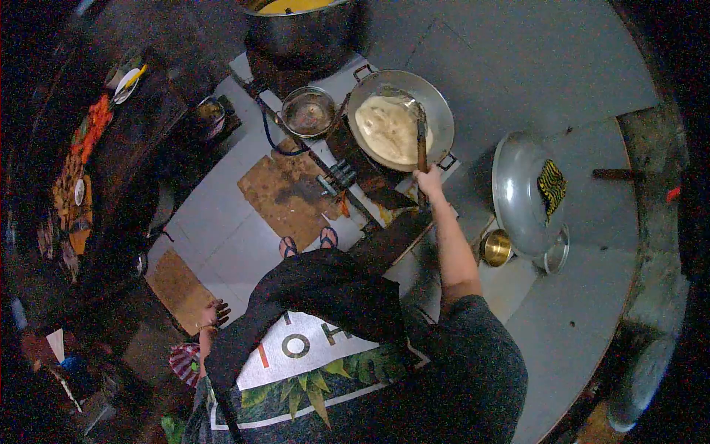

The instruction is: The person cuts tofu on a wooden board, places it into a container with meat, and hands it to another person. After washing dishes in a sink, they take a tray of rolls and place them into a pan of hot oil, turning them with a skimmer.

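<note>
In the head view my right hand (427, 180) is closed around the handle of a long-handled spatula (422, 137). The far end of the spatula rests in a wide metal pan (442, 111) with two loop handles. Pale, creamy liquid (384, 132) with a frothy surface fills the pan's bottom and hides part of the spatula's head. My left hand (214, 314) hangs low on the left with its fingers apart, holding nothing. It is nearest to a brown cardboard sheet (176, 285) on the floor.
Left of the pan is a metal bowl (308, 112); behind stands a large dark pot (303, 41) with yellow contents. A burner pipe with a valve (340, 175) runs below. On the right are a domed lid (518, 192), a patterned cloth (552, 189) and a brass bowl (496, 248).
</note>
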A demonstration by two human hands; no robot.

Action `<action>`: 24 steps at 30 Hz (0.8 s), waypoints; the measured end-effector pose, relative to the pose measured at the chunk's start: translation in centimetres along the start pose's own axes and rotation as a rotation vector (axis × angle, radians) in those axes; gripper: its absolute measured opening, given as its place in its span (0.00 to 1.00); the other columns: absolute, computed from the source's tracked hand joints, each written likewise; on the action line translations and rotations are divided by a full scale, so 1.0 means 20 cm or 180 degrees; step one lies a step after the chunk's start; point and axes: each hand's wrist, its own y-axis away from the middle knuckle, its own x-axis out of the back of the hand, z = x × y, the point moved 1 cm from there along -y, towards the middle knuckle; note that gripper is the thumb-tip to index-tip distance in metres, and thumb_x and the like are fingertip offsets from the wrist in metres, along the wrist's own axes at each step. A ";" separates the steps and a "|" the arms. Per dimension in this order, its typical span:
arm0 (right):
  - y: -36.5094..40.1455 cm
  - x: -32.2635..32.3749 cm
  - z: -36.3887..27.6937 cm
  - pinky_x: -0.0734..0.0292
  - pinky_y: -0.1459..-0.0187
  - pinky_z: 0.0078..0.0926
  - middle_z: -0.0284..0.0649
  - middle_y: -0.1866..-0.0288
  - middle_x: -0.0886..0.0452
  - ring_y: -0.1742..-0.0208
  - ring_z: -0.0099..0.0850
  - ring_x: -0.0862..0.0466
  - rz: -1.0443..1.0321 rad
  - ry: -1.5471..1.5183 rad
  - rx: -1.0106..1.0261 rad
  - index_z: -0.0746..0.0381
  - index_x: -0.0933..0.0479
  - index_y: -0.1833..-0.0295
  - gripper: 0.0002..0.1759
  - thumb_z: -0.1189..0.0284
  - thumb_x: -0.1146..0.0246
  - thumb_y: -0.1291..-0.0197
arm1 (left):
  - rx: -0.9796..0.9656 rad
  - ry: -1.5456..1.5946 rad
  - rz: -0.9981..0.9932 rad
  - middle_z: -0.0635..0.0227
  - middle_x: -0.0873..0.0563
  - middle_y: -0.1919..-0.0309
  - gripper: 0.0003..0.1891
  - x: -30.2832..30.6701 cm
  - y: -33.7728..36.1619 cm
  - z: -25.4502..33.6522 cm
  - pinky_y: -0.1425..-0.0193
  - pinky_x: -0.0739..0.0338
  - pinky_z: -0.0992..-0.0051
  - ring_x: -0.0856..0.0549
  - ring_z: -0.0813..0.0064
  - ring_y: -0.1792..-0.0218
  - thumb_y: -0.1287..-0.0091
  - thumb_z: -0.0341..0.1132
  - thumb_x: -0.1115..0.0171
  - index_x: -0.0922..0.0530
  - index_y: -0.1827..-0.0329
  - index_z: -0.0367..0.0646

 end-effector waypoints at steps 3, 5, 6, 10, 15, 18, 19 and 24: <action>0.15 -0.02 -0.05 0.32 0.54 0.30 0.51 0.60 0.25 0.58 0.39 0.25 0.0281 0.0015 0.0236 0.70 0.35 0.51 0.29 0.67 0.40 0.61 | -0.0034 0.0022 -0.0004 0.66 0.23 0.55 0.18 0.00 -0.04 0.00 0.63 0.29 0.68 0.21 0.69 0.61 0.39 0.45 0.51 0.32 0.50 0.46; 0.14 -0.06 0.06 0.31 0.57 0.30 0.49 0.62 0.25 0.61 0.37 0.24 0.0174 -0.0040 0.0117 0.69 0.35 0.52 0.27 0.67 0.40 0.60 | -0.0077 0.0057 -0.0065 0.66 0.23 0.56 0.18 -0.01 -0.05 -0.01 0.63 0.29 0.69 0.21 0.70 0.62 0.39 0.45 0.51 0.32 0.50 0.46; 0.12 -0.09 0.11 0.30 0.60 0.29 0.48 0.64 0.24 0.64 0.35 0.24 0.0052 -0.0104 0.0016 0.68 0.35 0.53 0.26 0.67 0.41 0.60 | -0.0160 0.0080 -0.0159 0.67 0.23 0.56 0.18 -0.01 -0.06 0.01 0.64 0.29 0.69 0.21 0.70 0.61 0.40 0.45 0.50 0.32 0.50 0.46; 0.10 -0.20 0.37 0.29 0.69 0.26 0.46 0.68 0.24 0.72 0.30 0.23 0.0458 0.0278 0.0409 0.67 0.35 0.54 0.22 0.71 0.41 0.58 | -0.0241 -0.0069 -0.0028 0.67 0.23 0.56 0.18 -0.09 -0.02 0.07 0.65 0.29 0.71 0.21 0.70 0.61 0.41 0.44 0.47 0.32 0.51 0.46; 0.29 -0.13 0.28 0.30 0.61 0.27 0.48 0.63 0.25 0.63 0.34 0.23 0.0001 -0.0298 -0.0100 0.69 0.36 0.51 0.25 0.72 0.41 0.57 | -0.0146 -0.0236 -0.0120 0.66 0.23 0.56 0.17 -0.13 -0.05 0.11 0.64 0.29 0.70 0.21 0.69 0.61 0.41 0.44 0.48 0.32 0.52 0.47; 0.47 -0.06 0.13 0.32 0.56 0.28 0.48 0.60 0.25 0.58 0.37 0.25 0.0453 -0.0056 0.0550 0.68 0.38 0.49 0.27 0.71 0.40 0.57 | -0.0120 -0.0277 -0.0127 0.65 0.23 0.56 0.17 -0.14 -0.11 0.13 0.63 0.30 0.69 0.21 0.69 0.60 0.41 0.44 0.48 0.33 0.52 0.47; 0.55 -0.01 0.05 0.33 0.56 0.28 0.48 0.59 0.26 0.57 0.37 0.25 0.0347 -0.0139 0.0514 0.68 0.38 0.49 0.28 0.71 0.40 0.57 | -0.0151 -0.0294 -0.0151 0.65 0.23 0.56 0.18 -0.15 -0.11 0.14 0.63 0.30 0.68 0.21 0.68 0.60 0.42 0.45 0.48 0.33 0.52 0.47; 0.57 0.08 0.17 0.30 0.65 0.26 0.43 0.68 0.26 0.67 0.34 0.24 -0.0205 -0.0763 0.0722 0.66 0.36 0.53 0.23 0.73 0.42 0.58 | -0.0227 -0.0267 -0.0271 0.65 0.23 0.57 0.17 -0.20 -0.19 0.08 0.62 0.30 0.68 0.22 0.68 0.60 0.40 0.45 0.51 0.33 0.52 0.46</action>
